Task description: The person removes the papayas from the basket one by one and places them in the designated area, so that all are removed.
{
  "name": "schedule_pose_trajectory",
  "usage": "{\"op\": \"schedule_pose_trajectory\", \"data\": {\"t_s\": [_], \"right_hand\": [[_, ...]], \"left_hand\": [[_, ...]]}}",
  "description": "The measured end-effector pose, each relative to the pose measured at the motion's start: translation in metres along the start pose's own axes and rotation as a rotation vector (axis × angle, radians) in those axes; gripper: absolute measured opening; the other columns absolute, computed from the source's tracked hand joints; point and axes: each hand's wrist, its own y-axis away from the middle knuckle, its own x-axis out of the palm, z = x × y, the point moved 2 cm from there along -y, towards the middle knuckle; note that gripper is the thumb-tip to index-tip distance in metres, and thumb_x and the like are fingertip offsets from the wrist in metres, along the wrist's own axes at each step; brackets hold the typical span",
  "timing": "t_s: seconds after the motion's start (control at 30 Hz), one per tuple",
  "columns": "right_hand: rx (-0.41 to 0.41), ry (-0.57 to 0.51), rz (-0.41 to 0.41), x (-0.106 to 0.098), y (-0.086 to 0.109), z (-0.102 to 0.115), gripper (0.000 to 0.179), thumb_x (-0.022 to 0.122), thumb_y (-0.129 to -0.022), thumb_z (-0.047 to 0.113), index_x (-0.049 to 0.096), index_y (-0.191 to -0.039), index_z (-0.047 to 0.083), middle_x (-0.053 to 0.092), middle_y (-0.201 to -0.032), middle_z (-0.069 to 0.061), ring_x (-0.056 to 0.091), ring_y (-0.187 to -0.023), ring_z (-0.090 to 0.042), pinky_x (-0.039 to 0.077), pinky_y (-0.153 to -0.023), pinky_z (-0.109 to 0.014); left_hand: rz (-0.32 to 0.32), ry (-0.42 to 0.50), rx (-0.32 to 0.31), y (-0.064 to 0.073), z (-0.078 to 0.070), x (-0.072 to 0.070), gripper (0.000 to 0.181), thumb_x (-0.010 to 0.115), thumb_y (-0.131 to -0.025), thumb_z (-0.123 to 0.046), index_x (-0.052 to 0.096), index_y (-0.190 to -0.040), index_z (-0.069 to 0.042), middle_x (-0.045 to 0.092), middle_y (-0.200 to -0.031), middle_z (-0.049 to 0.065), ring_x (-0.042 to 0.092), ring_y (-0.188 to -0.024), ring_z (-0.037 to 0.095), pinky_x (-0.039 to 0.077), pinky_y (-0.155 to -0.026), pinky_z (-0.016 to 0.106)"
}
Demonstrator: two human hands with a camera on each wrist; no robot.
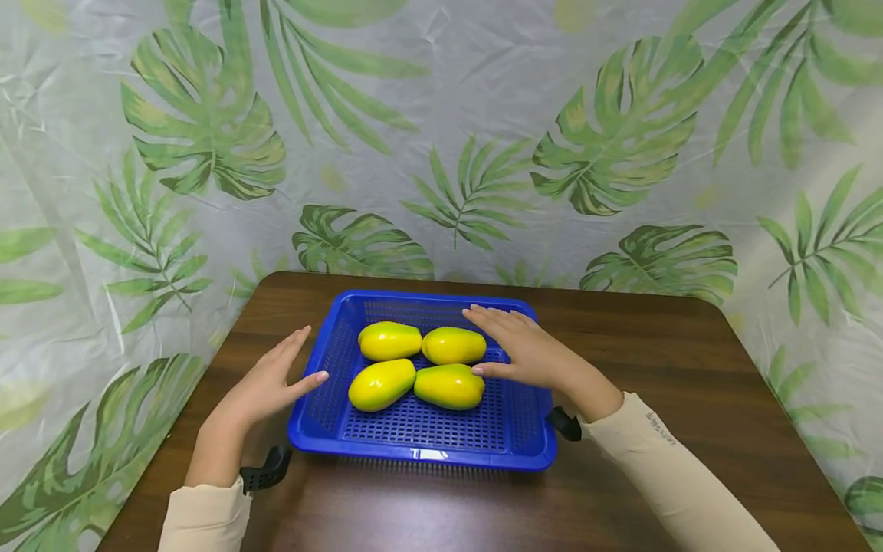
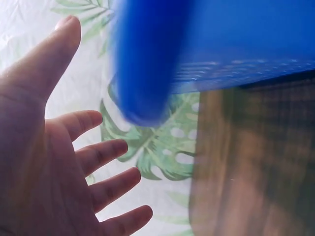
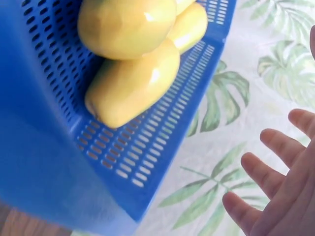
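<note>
A blue plastic basket (image 1: 428, 454) with slotted sides sits on the table, holding several glossy yellow-green fruits (image 1: 389, 341) shaped like papayas, in two rows. Left of the basket, my left hand (image 1: 265, 383) is held up with its fingers extended and thumb spread toward the rim; in the left wrist view, that hand (image 2: 54, 162) stands apart from the blue rim (image 2: 147, 64). My right hand (image 1: 520, 349) overlaps the basket's right part in the head view, fingers straight and thumb beside the nearest fruit. The right wrist view has the hand (image 3: 290, 182) outside the basket wall (image 3: 34, 142), holding nothing.
The dark brown wooden table (image 1: 635, 353) extends to both sides of the basket, with rounded far corners. Behind it hangs a pale sheet (image 1: 483, 100) printed with green leaves. A black band (image 1: 265, 471) is on the left wrist, another (image 1: 564, 423) on the right.
</note>
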Motion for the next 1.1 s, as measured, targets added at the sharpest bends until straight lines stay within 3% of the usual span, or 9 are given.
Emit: {"op": "schedule_pose_trajectory", "data": {"t_s": [0.3,0.6,0.83,0.97,1.1], "right_hand": [[-0.031,-0.092,0.001,0.011,-0.009,0.003,0.077,0.053,-0.084,0.051,0.02,-0.144,0.015,0.024,-0.145,-0.002,0.025,-0.129,-0.022,0.021,-0.1,-0.048],[0.043,-0.195,0.056,0.023,-0.019,0.001,0.081,0.058,-0.08,0.051,0.018,-0.144,0.021,0.024,-0.145,0.0,0.025,-0.129,-0.022,0.023,-0.1,-0.044],[0.107,-0.337,0.108,0.033,-0.025,-0.002,0.085,0.067,-0.077,0.044,0.017,-0.144,0.026,0.023,-0.145,0.001,0.028,-0.127,-0.022,0.026,-0.098,-0.044],[0.101,-0.42,0.121,0.041,-0.028,-0.005,0.088,0.072,-0.075,0.035,0.018,-0.144,0.024,0.025,-0.144,-0.001,0.031,-0.126,-0.027,0.028,-0.096,-0.047],[0.085,-0.476,0.137,0.049,-0.031,-0.008,0.09,0.074,-0.074,0.032,0.019,-0.144,0.018,0.027,-0.143,-0.006,0.031,-0.125,-0.032,0.028,-0.095,-0.05]], "left_hand": [[0.033,0.11,-0.049,0.006,0.015,0.017,0.084,0.053,-0.085,-0.049,0.009,-0.144,-0.007,0.016,-0.144,0.023,0.017,-0.127,0.044,0.019,-0.094,0.061],[0.031,0.235,-0.11,0.012,0.023,0.031,0.082,0.052,-0.087,-0.046,0.006,-0.145,-0.013,0.015,-0.144,0.023,0.018,-0.126,0.045,0.02,-0.093,0.061],[0.016,0.503,-0.073,0.012,0.029,0.043,0.07,0.05,-0.092,-0.033,0.008,-0.145,-0.015,0.022,-0.141,0.022,0.026,-0.125,0.039,0.027,-0.093,0.054],[0.03,0.685,-0.028,0.01,0.033,0.05,0.064,0.046,-0.094,-0.022,0.007,-0.145,-0.015,0.022,-0.14,0.024,0.034,-0.119,0.04,0.037,-0.088,0.05],[0.031,0.805,-0.003,0.009,0.034,0.055,0.061,0.042,-0.095,-0.016,0.007,-0.145,-0.013,0.02,-0.14,0.025,0.036,-0.115,0.043,0.039,-0.085,0.049]]}}
